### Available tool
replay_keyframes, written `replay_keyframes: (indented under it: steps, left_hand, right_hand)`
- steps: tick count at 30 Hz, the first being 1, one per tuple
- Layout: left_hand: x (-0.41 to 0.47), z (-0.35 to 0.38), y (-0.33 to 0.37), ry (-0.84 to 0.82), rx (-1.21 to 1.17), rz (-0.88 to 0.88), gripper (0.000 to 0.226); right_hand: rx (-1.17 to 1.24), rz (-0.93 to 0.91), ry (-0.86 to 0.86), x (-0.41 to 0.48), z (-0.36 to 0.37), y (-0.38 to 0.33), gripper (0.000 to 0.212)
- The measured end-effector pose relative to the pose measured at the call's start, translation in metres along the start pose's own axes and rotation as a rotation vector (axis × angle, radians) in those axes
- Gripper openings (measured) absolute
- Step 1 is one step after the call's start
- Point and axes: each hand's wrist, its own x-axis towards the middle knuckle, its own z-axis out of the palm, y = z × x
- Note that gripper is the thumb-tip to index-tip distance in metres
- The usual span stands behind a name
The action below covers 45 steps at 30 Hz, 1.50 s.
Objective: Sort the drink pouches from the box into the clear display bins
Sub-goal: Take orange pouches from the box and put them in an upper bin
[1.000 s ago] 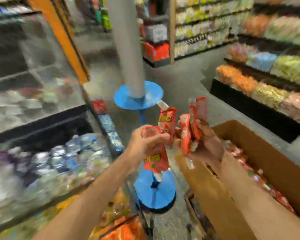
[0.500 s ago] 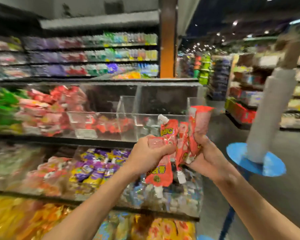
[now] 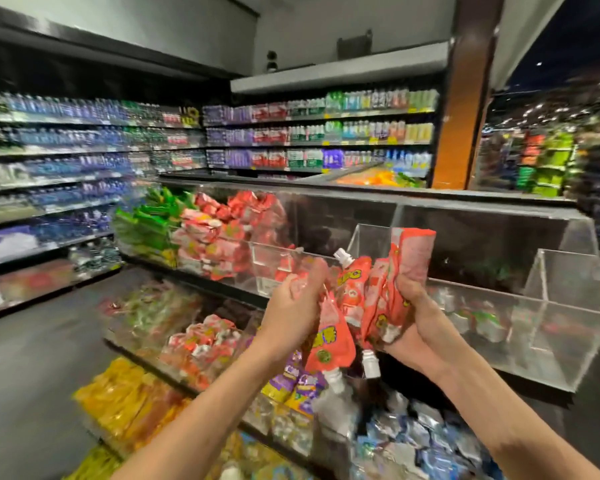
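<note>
My left hand point(image 3: 291, 308) grips one red spouted foil drink pouch point(image 3: 329, 341), my right hand point(image 3: 418, 318) a loose bunch point(image 3: 392, 289), near the clear acrylic display bin point(image 3: 551, 341); the crammed grip may let one slip short.

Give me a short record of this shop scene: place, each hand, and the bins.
place: shop aisle, drink shelves behind
left hand: grips a red pouch, cap down
right hand: grips a bunch of red pouches
clear bin: behind the hands, looks mostly unfilled
neighbouring compartment: piled red pouches, upper left
</note>
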Motion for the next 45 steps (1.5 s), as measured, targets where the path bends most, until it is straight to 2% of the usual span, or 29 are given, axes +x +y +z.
replay_keyframes:
  steps: [4,8,11,14,16,20,22,25,29,36,39,42,43,45]
  left_hand:
    - [0.042,-0.025,-0.008,-0.045,-0.123,-0.102,0.076]
    - [0.097,-0.058,-0.005,0.007,-0.183,-0.038,0.049]
    - [0.162,-0.086,0.003,-0.017,-0.178,0.046,0.042]
    - [0.223,-0.104,0.002,-0.160,-0.123,0.140,0.039]
    - [0.248,-0.106,-0.003,-0.324,-0.075,0.205,0.030]
    - [0.290,-0.095,-0.040,-0.678,0.259,0.333,0.028]
    - [0.312,-0.085,-0.063,-0.780,0.438,0.382,0.030]
    - [0.330,-0.067,-0.087,-0.841,0.675,0.457,0.032]
    - [0.346,-0.046,-0.105,-0.927,0.957,0.547,0.038]
    - [0.359,-0.025,-0.120,-1.080,1.281,0.490,0.034]
    - [0.359,-0.020,-0.115,-1.118,1.274,0.389,0.029]
    - [0.358,-0.024,-0.110,-1.116,1.189,0.283,0.040]
    - [0.358,-0.027,-0.107,-1.103,1.150,0.290,0.039]
    - [0.357,-0.033,-0.098,-1.065,0.962,0.345,0.024]
  right_hand:
    - [0.010,0.015,-0.023,0.029,0.010,-0.005,0.067]
    - [-0.030,-0.070,0.034,0.059,0.020,-0.012,0.068]
    - [-0.059,-0.127,0.089,0.085,0.020,-0.017,0.078]
    - [-0.115,-0.174,0.158,0.110,0.022,-0.023,0.100]
    - [-0.145,-0.203,0.189,0.123,0.027,-0.023,0.098]
    - [-0.129,-0.238,0.292,0.146,0.034,-0.019,0.104]
    - [-0.127,-0.237,0.316,0.154,0.037,-0.017,0.099]
    - [-0.180,-0.219,0.326,0.164,0.040,-0.014,0.081]
    - [-0.218,-0.207,0.399,0.176,0.038,-0.010,0.096]
    - [-0.268,-0.181,0.418,0.186,0.027,-0.012,0.095]
    - [-0.252,-0.186,0.417,0.187,0.023,-0.011,0.087]
    - [-0.243,-0.176,0.390,0.189,0.021,-0.011,0.071]
    - [-0.243,-0.168,0.391,0.189,0.020,-0.012,0.072]
    - [-0.239,-0.152,0.410,0.189,0.019,-0.014,0.076]
